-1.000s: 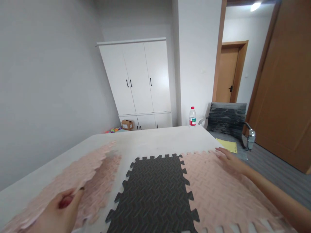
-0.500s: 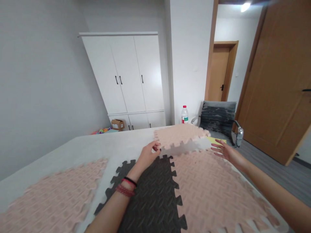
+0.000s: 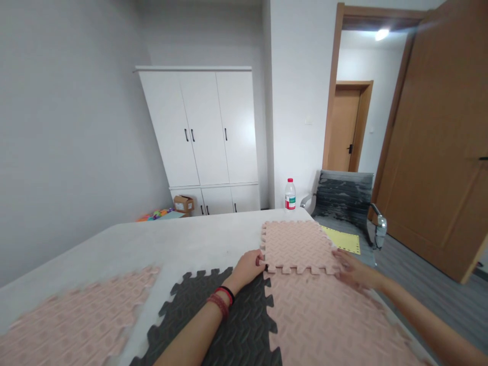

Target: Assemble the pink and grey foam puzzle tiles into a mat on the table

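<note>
A pink foam mat tile (image 3: 297,244) lies at the table's far right end, its toothed near edge meeting the far edge of a larger-looking pink tile (image 3: 335,315). My left hand (image 3: 249,267) is closed in a pinch on the far tile's near left corner. At the same tile's near right corner, my right hand (image 3: 354,269) grips the edge, its fingers slightly blurred. Under my left forearm lies a black foam tile (image 3: 244,325), its right teeth against the near pink tile.
Another pink tile (image 3: 84,315) lies apart at the left of the white table (image 3: 190,241). A red-capped bottle (image 3: 290,195) stands at the far edge. Beyond the right edge are a yellow sheet (image 3: 343,240) and a chair (image 3: 345,198). A cardboard box (image 3: 184,204) sits by the cabinet.
The far pink tile has come down from a raised, tilted position to the near pink tile's edge. My right hand has moved from open beside it onto its right corner.
</note>
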Motion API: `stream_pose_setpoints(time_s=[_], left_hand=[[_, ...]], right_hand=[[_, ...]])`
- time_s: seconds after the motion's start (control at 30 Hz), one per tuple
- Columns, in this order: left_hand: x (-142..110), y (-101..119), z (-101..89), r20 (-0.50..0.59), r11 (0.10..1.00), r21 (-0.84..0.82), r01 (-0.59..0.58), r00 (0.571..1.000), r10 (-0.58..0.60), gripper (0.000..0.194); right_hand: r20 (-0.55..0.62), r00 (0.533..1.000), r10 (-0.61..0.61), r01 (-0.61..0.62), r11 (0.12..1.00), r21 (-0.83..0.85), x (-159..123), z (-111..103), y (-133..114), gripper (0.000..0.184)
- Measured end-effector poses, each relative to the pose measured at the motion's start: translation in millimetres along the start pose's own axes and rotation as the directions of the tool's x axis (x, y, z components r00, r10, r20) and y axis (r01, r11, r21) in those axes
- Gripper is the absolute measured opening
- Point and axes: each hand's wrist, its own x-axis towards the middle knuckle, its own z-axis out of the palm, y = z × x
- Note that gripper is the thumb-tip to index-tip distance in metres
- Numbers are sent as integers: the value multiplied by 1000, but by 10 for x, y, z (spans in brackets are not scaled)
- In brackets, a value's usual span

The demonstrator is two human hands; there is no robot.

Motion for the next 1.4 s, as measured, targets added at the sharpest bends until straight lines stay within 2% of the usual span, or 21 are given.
stream_pose_setpoints(time_s=[0.07,0.13,0.23,0.43,0.6,0.73,0.87,1.23,1.4], left_hand=[[69,-11,32,-14,999,39,9,1000,-9,7],[144,-18,52,-26,997,80,14,1000,-12,8],[230,-9,56,-21,989,148,20,1000,-18,9],[228,84,42,30,957,291,-7,1000,-2,13],[254,160,56,44,932,363,-11,999,-5,23],[294,180,70,42,923,385,-26,999,10,30],[295,183,90,36,920,391,-36,999,23,31],[338,161,98,89,901,418,-120,992,91,30],[359,141,118,113,892,433,-131,989,90,28]], right_hand=[[-4,1000,-8,8,996,-86,18,30,49,85],[-34,999,-9,5,994,-106,71,50,53,77],[-76,997,1,-7,997,-76,186,68,-11,66],[-142,990,5,2,999,45,318,133,-137,58],[-190,981,-28,37,998,45,386,251,13,57],[-209,974,-82,75,996,-42,445,354,219,57],[-186,979,-87,70,993,-99,471,397,312,58],[-208,978,-22,5,997,-83,449,367,214,60],[-199,980,-3,-29,987,-156,422,335,170,56]])
